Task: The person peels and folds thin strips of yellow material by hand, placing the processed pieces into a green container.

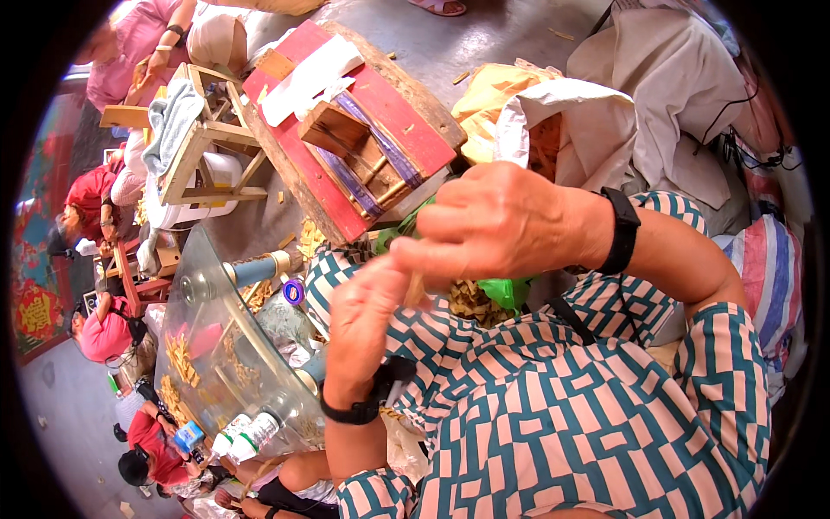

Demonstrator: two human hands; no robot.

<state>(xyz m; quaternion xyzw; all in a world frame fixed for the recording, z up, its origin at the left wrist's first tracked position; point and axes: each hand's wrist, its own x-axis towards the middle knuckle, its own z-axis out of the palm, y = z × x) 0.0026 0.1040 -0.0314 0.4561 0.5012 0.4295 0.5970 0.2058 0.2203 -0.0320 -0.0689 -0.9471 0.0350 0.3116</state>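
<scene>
My right hand [501,221] is closed, its fingertips meeting those of my left hand [359,316] above my lap. The left fingers are pinched together too. A blurred tan bit [418,292] shows just below the touching fingertips, too small and smeared to name. Beneath the hands, a green plastic bag [501,292] lies on my lap with several folded tan strips [471,304] in it. Black bands circle both wrists.
Ahead stands a red-topped wooden bench [272,86] carrying a small wooden frame [372,169] and white paper [311,82]. At left is a glass table [194,303] with bottles and tan strips. Sacks [571,108] stand at right. Other people [108,329] sit at far left.
</scene>
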